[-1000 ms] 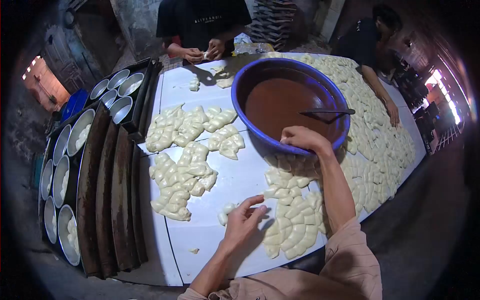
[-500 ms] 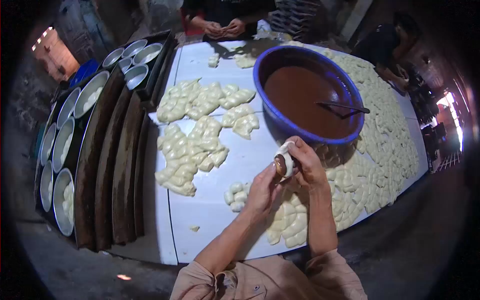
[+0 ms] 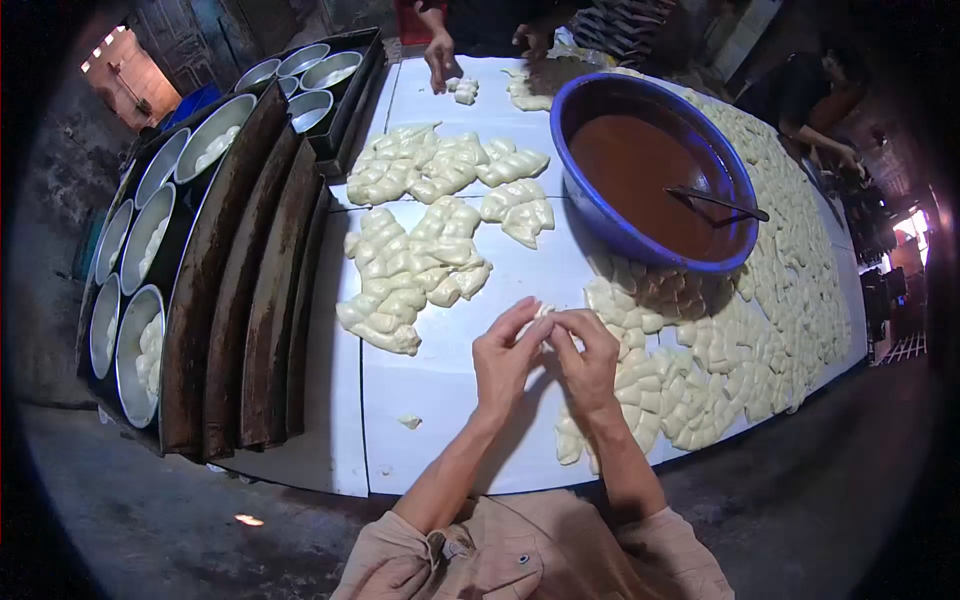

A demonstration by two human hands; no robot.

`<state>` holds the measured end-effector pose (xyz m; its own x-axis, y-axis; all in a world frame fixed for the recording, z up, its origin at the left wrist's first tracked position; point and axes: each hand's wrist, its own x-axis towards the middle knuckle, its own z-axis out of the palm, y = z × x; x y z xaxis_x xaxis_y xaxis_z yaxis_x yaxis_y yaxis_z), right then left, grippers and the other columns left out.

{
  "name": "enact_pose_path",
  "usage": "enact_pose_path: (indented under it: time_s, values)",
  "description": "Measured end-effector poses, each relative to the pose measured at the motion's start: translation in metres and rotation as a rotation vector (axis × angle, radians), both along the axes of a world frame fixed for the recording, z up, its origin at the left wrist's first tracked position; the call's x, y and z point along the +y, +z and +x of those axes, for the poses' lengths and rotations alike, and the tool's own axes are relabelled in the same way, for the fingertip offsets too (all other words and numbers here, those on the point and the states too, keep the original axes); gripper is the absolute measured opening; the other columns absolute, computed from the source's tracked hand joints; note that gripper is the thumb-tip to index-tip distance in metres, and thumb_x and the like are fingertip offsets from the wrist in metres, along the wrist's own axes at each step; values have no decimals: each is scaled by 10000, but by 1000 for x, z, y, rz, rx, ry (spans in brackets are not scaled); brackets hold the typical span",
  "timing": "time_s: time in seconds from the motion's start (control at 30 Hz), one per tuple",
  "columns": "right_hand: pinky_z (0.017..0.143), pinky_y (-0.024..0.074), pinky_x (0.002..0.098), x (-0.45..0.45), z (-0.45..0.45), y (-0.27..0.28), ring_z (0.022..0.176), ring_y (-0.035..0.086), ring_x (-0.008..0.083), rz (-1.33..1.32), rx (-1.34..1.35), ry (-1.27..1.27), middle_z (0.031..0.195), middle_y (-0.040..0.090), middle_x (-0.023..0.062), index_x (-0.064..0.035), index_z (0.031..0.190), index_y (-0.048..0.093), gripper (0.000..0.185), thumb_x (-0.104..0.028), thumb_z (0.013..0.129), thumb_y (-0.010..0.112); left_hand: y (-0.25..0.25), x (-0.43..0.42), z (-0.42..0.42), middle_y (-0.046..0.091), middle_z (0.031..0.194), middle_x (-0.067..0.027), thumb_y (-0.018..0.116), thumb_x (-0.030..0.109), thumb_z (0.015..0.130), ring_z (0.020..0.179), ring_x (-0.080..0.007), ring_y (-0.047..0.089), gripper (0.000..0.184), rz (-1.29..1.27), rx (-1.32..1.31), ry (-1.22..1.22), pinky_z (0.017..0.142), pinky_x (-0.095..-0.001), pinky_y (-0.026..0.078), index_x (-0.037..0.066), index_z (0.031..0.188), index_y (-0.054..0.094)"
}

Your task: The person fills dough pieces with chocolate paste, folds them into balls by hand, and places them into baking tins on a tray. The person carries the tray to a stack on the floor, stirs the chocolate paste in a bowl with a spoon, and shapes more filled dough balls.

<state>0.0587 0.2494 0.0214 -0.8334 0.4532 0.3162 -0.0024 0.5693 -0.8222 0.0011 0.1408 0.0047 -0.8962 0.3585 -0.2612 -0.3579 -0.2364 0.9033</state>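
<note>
My left hand (image 3: pixel 506 358) and my right hand (image 3: pixel 588 362) meet over the white table, fingertips pinched together on a small piece of white dough (image 3: pixel 545 311). Only its top shows; the fingers cover the rest. Right of my hands spreads a wide layer of pale dough pieces (image 3: pixel 745 335). To the left lies a patch of joined dough pieces (image 3: pixel 420 265). Beyond my right hand stands a blue basin (image 3: pixel 590 200) of brown filling (image 3: pixel 640 170), with a dark-handled utensil (image 3: pixel 715 202) resting in it.
Dark metal trays (image 3: pixel 230 300) stand at the left, with round tins (image 3: pixel 140 350) holding white dough. A dough scrap (image 3: pixel 409 422) lies near the front of the white table (image 3: pixel 400 460). Across it, a person's hand (image 3: pixel 440 58) is beside small dough pieces (image 3: pixel 463 90); another person (image 3: pixel 800 100) works at far right.
My hands have moved slightly left and closed over the dough; its brown filling no longer shows. The person opposite has parted their hands. The view has shifted, moving the table up and right.
</note>
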Motion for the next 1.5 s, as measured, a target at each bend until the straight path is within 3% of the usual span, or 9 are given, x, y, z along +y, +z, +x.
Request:
enact_pose_path:
  time_s: [0.13, 0.23, 0.6, 0.87, 0.9, 1.13, 1.3, 1.43, 1.5]
  values:
    - [724, 472, 255, 2, 2, 11, 796, 595, 122, -646, -125, 96, 973, 682, 61, -18, 1083, 702, 207, -83, 890, 661, 20, -13, -19, 690, 848, -30, 709, 212, 915, 649, -41, 577, 315, -8, -144, -180, 511, -171, 423, 22, 1165, 686]
    - [721, 467, 236, 7, 12, 22, 808, 590, 117, -390, -147, 281, 1072, 653, 80, -32, 1099, 707, 216, -80, 893, 665, 20, -23, -31, 677, 845, -39, 684, 207, 929, 573, -66, 580, 286, 4, -196, -257, 434, -199, 406, 34, 1157, 668]
    - [642, 462, 244, -15, 24, -24, 728, 530, 91, -315, 102, 101, 883, 592, 37, -24, 935, 597, 145, -69, 871, 719, 5, -49, 13, 685, 1050, -68, 595, 117, 971, 914, -130, 668, 242, 236, -260, -390, 832, -275, 578, 4, 1178, 649]
    - [748, 538, 277, -23, 80, -16, 917, 636, 147, -291, -223, 196, 1022, 645, 104, 10, 1109, 633, 238, -64, 889, 685, -17, -57, 59, 697, 945, -60, 568, 224, 1007, 821, -113, 661, 308, -100, -95, -295, 720, -245, 560, -20, 1172, 656]
    - [806, 548, 284, -24, 84, -19, 967, 631, 151, -667, -266, 145, 1067, 633, 93, 20, 1134, 631, 266, -39, 879, 678, -9, -58, 60, 711, 918, -69, 587, 248, 994, 788, -117, 677, 356, -58, -127, -303, 678, -253, 549, -2, 1246, 613]
    - [701, 487, 203, 12, 41, -19, 794, 575, 57, -692, -555, 138, 954, 620, 48, 9, 1033, 582, 216, 30, 827, 642, -1, -93, 35, 639, 1113, -176, 769, 195, 826, 740, -233, 676, 662, -754, 406, -155, 666, -348, 544, 8, 1386, 470]
    - [620, 457, 211, 2, 18, -32, 703, 564, 80, -202, -565, 171, 849, 552, 27, 12, 1113, 495, 385, -97, 821, 720, -18, -81, 22, 556, 1210, -219, 829, 158, 718, 880, -290, 651, 948, -813, 518, -298, 781, -394, 550, 3, 1484, 293]
    - [615, 525, 303, -2, 30, -29, 735, 646, 179, -711, -576, 31, 1007, 604, 120, 39, 1300, 480, 544, -245, 880, 677, -22, -70, 17, 525, 1241, -233, 836, 149, 704, 1017, -397, 617, 1005, -884, 612, -307, 809, -441, 545, 9, 1498, 237]
    - [610, 523, 300, -5, 26, -33, 725, 641, 181, -547, -523, -21, 1027, 600, 129, 29, 1365, 447, 590, -254, 894, 664, -18, -68, 13, 506, 1250, -234, 843, 161, 692, 1022, -408, 611, 1016, -928, 560, -341, 811, -451, 542, 9, 1495, 239]
